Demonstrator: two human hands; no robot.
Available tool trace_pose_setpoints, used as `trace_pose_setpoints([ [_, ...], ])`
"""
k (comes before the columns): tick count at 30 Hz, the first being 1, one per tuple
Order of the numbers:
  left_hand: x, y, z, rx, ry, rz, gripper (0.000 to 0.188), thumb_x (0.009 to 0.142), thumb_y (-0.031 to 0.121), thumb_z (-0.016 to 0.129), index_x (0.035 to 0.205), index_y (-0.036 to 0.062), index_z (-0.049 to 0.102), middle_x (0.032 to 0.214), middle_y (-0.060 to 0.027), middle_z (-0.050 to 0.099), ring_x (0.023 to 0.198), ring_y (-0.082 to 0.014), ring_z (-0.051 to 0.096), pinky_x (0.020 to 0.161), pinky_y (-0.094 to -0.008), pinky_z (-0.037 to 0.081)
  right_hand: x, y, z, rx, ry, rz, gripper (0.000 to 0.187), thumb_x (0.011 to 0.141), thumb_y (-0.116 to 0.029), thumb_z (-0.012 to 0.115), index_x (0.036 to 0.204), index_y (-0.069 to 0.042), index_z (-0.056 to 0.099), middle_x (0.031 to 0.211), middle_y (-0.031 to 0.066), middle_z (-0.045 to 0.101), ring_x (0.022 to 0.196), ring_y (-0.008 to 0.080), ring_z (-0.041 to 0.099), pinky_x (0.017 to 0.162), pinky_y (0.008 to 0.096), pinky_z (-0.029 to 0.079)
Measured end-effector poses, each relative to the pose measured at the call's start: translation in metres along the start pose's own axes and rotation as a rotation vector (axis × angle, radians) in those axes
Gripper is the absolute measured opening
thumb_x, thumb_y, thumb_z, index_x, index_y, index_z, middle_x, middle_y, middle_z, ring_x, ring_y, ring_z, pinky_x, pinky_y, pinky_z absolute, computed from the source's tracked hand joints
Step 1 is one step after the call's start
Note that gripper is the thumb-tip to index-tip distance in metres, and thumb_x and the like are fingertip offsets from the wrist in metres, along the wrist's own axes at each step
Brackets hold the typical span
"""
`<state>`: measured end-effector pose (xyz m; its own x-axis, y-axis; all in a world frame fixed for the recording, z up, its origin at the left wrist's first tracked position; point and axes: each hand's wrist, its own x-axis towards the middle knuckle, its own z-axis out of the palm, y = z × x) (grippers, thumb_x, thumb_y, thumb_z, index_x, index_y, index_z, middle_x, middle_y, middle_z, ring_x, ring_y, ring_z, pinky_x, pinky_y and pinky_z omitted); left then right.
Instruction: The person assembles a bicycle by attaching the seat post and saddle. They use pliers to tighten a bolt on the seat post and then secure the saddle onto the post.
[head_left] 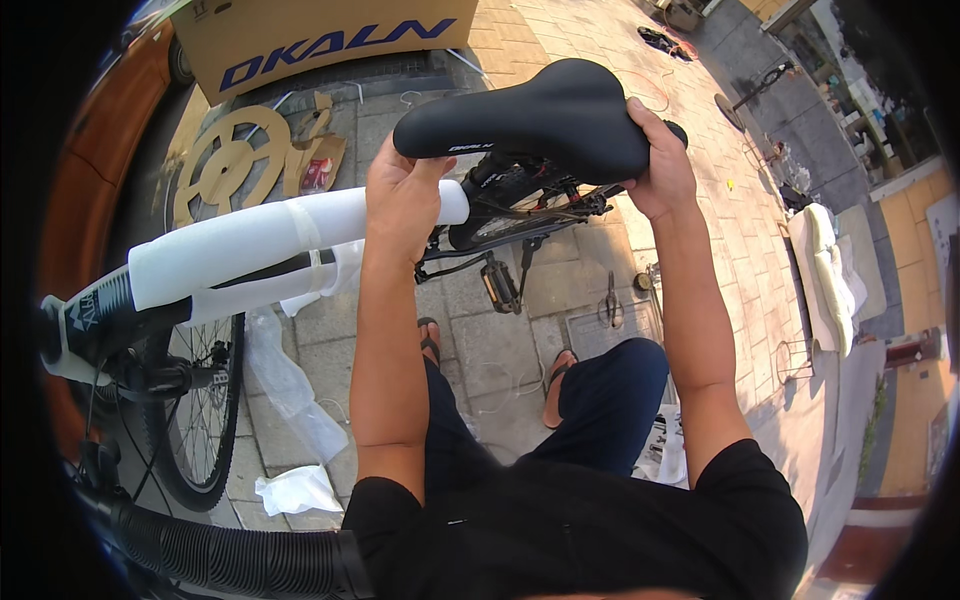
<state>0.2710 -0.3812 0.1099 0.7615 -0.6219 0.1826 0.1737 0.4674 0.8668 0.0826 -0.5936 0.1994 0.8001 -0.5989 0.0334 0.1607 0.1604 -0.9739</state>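
Head view: a black bicycle saddle (545,115) sits near the top centre of the picture, above the rear part of a bicycle frame. Its long axis runs roughly left to right across the picture, tilted slightly, with the narrow nose pointing to the person's left and the broad rear end at the right.

The left hand (400,195) is just under the saddle's nose, fingers curled and closed around the end of a white foam-wrapped frame tube (270,235), the knuckles touching the underside of the nose. The right hand (655,160) is closed on the wide rear of the saddle, thumb over the top edge and fingers wrapped behind and below, partly hidden.

The white foam-wrapped frame tube slants down toward the lower left, where it meets the dark front of the frame. Below it stands a spoked front wheel (195,400) with a black tyre. Beneath the saddle a pedal (500,285) hangs from its crank.

On the paved ground lie crumpled clear plastic wrap (290,390), a round cardboard cutout (225,165) and, at the top edge, a large cardboard box (320,35). The person's sandalled feet (555,385) rest on the paving stones below the bicycle. A black ribbed hose (220,555) crosses the lower left corner.
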Motion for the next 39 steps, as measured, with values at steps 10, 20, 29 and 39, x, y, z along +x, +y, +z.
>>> trace_pose_setpoints([
  [10,0.002,-0.006,-0.004,0.002,-0.04,0.003,0.03,0.103,0.013,0.074,0.132,0.0041,0.068,0.128,-0.0069,0.073,0.117,-0.019,0.069,0.105,-0.0371,0.056,0.002,0.002,-0.004,0.011,0.009,-0.009,0.035,0.11,-0.035,0.057,0.12,-0.004,0.07,0.093,0.0035,0.076,0.065,0.009,0.07,0.043,0.022,0.049],
  [20,0.001,-0.012,0.005,-0.006,-0.003,0.01,0.02,0.101,-0.002,0.066,0.12,0.0005,0.072,0.111,-0.0038,0.074,0.099,-0.0119,0.066,0.088,-0.0302,0.051,0.002,0.002,-0.002,-0.004,0.064,0.001,0.033,0.11,-0.035,0.058,0.117,-0.005,0.07,0.089,0.0022,0.074,0.061,0.0075,0.066,0.039,0.0211,0.042],
  [29,0.002,-0.016,0.007,-0.023,-0.065,0.023,0.022,0.1,-0.002,0.067,0.121,0.0004,0.072,0.113,-0.0033,0.075,0.099,-0.0114,0.067,0.088,-0.0296,0.051,0.0,0.0,0.001,0.023,0.073,-0.005,0.034,0.11,-0.034,0.058,0.122,-0.004,0.068,0.095,0.0038,0.075,0.07,0.0101,0.071,0.047,0.0239,0.052],
  [39,0.003,-0.02,0.013,0.117,-0.03,0.17,0.019,0.102,-0.001,0.063,0.119,-0.0012,0.073,0.109,-0.0044,0.075,0.097,-0.0118,0.067,0.084,-0.0296,0.052,-0.001,0.006,-0.008,-0.002,0.12,0.035,0.036,0.109,-0.041,0.057,0.116,-0.008,0.068,0.094,0.0009,0.073,0.07,0.0091,0.066,0.048,0.024,0.043],
])
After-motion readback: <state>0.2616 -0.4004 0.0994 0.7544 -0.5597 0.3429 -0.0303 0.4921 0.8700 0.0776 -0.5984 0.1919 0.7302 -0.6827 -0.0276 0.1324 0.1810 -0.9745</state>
